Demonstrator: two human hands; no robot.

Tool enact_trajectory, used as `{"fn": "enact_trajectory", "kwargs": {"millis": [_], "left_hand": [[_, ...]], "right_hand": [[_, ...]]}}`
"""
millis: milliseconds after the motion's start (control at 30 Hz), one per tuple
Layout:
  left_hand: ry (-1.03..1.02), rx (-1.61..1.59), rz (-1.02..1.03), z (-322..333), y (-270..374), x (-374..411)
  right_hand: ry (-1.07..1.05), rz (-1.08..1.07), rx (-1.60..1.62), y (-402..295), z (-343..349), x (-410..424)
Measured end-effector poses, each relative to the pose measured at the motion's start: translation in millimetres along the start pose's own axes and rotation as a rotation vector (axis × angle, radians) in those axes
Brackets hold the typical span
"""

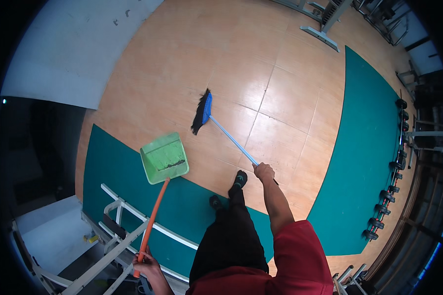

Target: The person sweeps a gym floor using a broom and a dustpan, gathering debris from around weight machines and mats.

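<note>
My right hand (264, 172) grips the light-blue handle (234, 141) of a broom. Its blue head (207, 107) with dark bristles (199, 112) is over the tiled floor, up and left of my feet. In my left hand (147, 262) is the orange handle (153, 221) of a long-handled dustpan. The green pan (164, 156) lies across the border between the tiles and a green mat, its inside facing up. A line of dark debris (175, 164) lies in the pan near its back wall. A gap of tile separates the bristles from the pan.
A white metal frame (133, 236) of gym equipment stands beside my left arm. Green mats (365, 155) lie at left and right. Several dumbbells (385, 195) line the right mat's outer edge. A machine's foot (320, 38) rests at the top, and a white wall (74, 48) rises at upper left.
</note>
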State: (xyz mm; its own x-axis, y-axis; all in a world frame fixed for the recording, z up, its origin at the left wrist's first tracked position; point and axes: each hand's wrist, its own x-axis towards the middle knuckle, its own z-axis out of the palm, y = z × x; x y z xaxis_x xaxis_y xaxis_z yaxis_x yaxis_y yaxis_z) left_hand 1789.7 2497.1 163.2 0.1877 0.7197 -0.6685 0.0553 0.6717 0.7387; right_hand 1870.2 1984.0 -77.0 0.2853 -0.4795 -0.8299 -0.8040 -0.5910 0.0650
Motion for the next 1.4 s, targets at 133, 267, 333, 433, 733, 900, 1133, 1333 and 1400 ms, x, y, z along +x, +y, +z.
{"fn": "enact_trajectory", "kwargs": {"millis": [133,267,333,433,733,900,1133,1333,1400], "left_hand": [[-0.044,0.028,0.030,11,-4,7],[-0.102,0.013,-0.055,9,3,24],[-0.098,-0.006,-0.088,8,5,40],[-0.131,0.032,-0.141,1,10,51],[-0.249,0.112,-0.164,-17,27,76],[-0.314,0.222,-0.122,-30,31,78],[-0.265,0.227,-0.047,-67,26,38],[-0.207,0.201,-0.116,-130,12,29],[-0.175,0.198,-0.056,-137,-2,15]], "right_hand": [[0.006,0.120,0.175,91,39,-32],[-0.018,0.226,0.243,164,81,-100],[-0.009,0.285,0.254,191,102,-136],[0.043,0.323,0.264,203,121,-197],[0.109,0.142,0.300,194,191,-286],[0.009,0.089,0.154,146,191,-282],[0.133,-0.004,-0.275,213,151,-222],[0.311,0.072,-0.450,285,74,-208],[0.409,0.017,-0.492,300,60,-198]]}}
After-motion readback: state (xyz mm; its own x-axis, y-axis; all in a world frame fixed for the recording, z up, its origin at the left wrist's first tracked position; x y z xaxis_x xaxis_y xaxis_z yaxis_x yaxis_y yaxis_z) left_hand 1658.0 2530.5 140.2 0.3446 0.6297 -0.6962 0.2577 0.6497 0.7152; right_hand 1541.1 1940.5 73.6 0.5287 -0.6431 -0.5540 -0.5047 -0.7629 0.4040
